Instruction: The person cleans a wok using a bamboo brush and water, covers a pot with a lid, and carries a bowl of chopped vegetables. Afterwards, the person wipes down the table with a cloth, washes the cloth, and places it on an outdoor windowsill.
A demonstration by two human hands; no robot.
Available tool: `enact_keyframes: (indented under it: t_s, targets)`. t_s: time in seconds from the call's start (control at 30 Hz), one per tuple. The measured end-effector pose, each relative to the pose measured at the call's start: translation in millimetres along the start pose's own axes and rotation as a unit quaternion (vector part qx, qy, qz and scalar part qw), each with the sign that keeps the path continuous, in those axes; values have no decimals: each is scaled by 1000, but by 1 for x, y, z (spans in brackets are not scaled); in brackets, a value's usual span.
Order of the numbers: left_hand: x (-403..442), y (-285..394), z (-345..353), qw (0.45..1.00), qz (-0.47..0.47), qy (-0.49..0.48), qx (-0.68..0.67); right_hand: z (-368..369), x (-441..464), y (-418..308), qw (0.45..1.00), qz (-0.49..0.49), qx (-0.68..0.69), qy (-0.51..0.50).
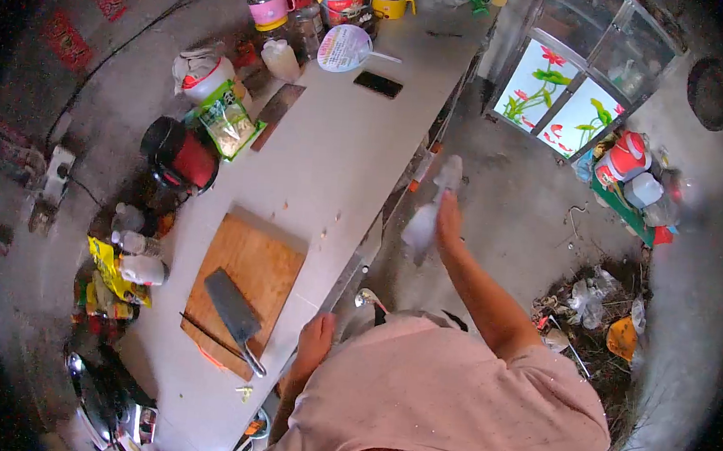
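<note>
My right hand [449,219] is stretched out over the floor, holding a whitish translucent plastic bag [422,227] that hangs down, blurred. At the counter's front edge is my left hand [316,338], its fingers curled; whether anything is in them is hidden. To its left on the counter [333,148] lies a wooden cutting board [252,256]. A cleaver [234,305] rests on the board, beside dark chopsticks [213,335].
A phone [378,84] and a round fan [344,48] lie farther along the counter. Jars, bags and a red pot [188,159] line the wall. Beyond the floor stands a flowered cabinet [535,87]; a debris pile [594,313] is at right.
</note>
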State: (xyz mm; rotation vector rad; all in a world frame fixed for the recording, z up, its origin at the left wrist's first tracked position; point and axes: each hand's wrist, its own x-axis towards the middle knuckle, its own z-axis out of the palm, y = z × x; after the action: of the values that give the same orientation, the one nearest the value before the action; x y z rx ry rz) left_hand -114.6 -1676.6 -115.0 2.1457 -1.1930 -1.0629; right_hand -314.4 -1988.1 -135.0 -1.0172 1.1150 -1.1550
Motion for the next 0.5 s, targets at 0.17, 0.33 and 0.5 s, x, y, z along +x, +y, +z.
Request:
enact_keyframes:
  t_s: [0.17,0.33,0.5]
  targets:
    - [123,91,-39,986,147,74,-13,106,87,-30,811,-322,-466,-146]
    - [232,159,-34,989,137,43,-17,131,189,49,655,-438,-531,-311]
    - [370,231,-23,983,122,135,9,79,338,38,624,-444,-459,-450]
